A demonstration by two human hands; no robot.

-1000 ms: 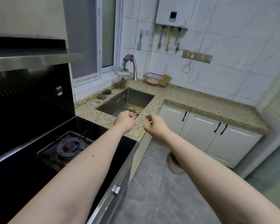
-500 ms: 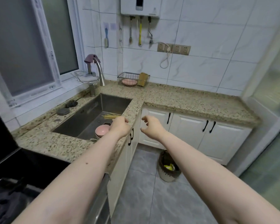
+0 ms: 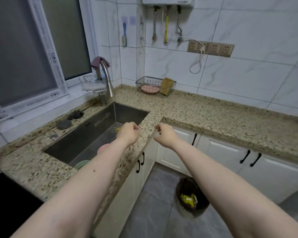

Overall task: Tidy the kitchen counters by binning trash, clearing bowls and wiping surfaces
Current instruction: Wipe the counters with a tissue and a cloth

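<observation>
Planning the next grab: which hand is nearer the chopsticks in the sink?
Left. The left hand is over the sink's edge, right beside the chopsticks. The right hand is past the counter edge, above the cabinets.

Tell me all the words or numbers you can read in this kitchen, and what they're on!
No text here can be read.
Yellow wrapper in the trash bin: print too blurred.
Sink back wall: small dark mark, too small.
Window frame: small dark marking, blurred.
Water heater: no text visible.
</observation>
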